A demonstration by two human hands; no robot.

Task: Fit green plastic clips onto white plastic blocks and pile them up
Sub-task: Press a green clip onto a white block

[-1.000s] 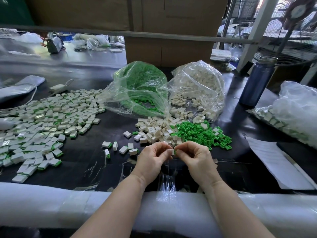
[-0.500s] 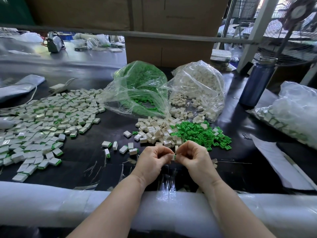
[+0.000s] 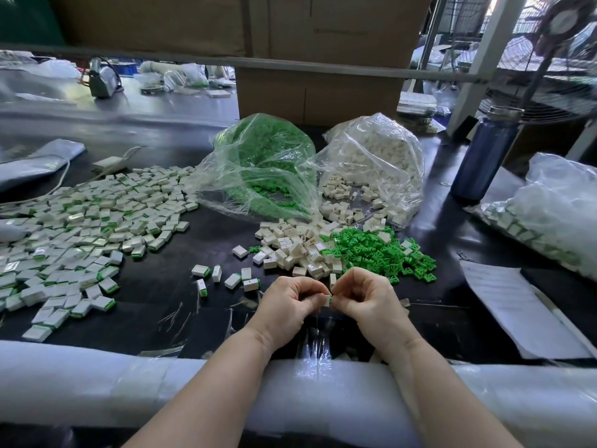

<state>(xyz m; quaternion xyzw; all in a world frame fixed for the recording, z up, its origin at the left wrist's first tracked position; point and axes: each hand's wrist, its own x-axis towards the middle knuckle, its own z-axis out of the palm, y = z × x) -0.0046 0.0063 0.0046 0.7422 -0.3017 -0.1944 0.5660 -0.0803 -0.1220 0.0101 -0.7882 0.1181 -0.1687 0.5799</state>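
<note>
White and boxy, a small plastic block (image 3: 326,301) with a green clip on its end sat pinched between the left hand (image 3: 288,310) and right hand (image 3: 365,303), just above the glossy black bench (image 3: 168,279), near loose green clips (image 3: 384,255).

Couldn't make out any readable text anywhere. The white paper sheet (image 3: 510,312) at lower right carried faint printed lines, and the brown cardboard box (image 3: 336,30) at top centre had a small mark, both too blurry.
</note>
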